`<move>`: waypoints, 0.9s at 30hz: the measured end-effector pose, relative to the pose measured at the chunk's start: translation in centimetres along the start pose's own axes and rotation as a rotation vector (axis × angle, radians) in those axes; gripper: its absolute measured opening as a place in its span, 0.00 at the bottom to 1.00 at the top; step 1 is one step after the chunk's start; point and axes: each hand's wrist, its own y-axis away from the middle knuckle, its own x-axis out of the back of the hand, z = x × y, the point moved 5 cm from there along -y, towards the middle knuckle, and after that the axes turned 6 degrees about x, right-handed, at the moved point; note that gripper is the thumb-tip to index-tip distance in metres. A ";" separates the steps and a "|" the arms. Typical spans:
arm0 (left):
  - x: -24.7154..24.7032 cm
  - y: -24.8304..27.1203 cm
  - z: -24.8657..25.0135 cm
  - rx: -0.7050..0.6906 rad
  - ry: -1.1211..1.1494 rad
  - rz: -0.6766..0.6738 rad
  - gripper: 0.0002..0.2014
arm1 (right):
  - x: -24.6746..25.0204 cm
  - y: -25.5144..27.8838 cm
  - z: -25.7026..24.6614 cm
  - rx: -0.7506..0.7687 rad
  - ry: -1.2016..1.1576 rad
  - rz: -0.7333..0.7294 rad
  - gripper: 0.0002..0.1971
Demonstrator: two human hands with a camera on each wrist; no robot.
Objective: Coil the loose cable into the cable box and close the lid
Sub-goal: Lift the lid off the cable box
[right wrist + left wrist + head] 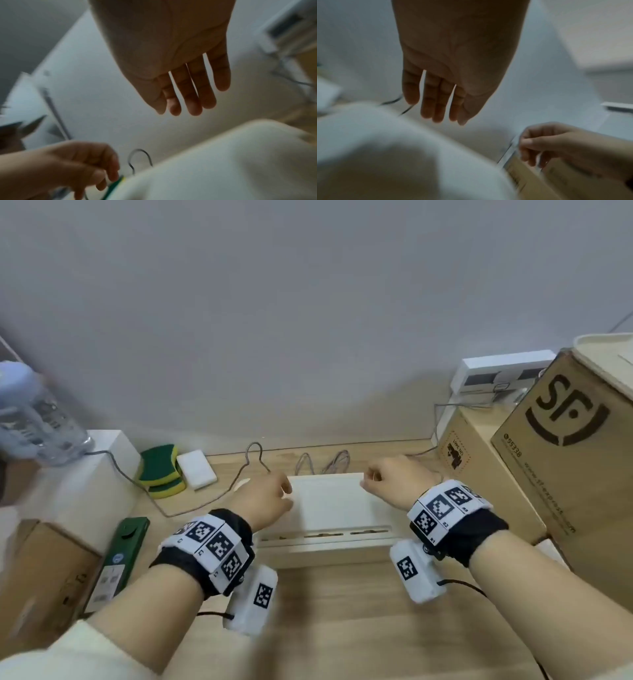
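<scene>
Reaching over the cable box [329, 508], I hold my left hand [265, 503] and right hand [387, 484] at its two far corners, fingers extended, gripping nothing. The lid [327, 494] appears to lie on it; the cable [191, 505] trails loose on the tabletop [342, 611] behind, so coiling seems pending. Cardboard boxes [561, 460] crowd the right; sponges [161, 470] lie to the left.
</scene>
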 end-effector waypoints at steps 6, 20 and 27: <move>-4.4 0.2 -2.0 -0.018 -0.264 -0.008 0.30 | -6.8 0.8 0.9 0.036 0.093 -0.198 0.23; -2.3 -2.6 0.5 -0.191 -0.726 -0.180 0.43 | -7.8 -1.8 0.0 0.102 0.096 -0.296 0.37; -2.5 -2.6 0.4 -0.253 -0.778 -0.166 0.42 | -8.0 -1.1 0.9 -0.004 0.061 -0.188 0.45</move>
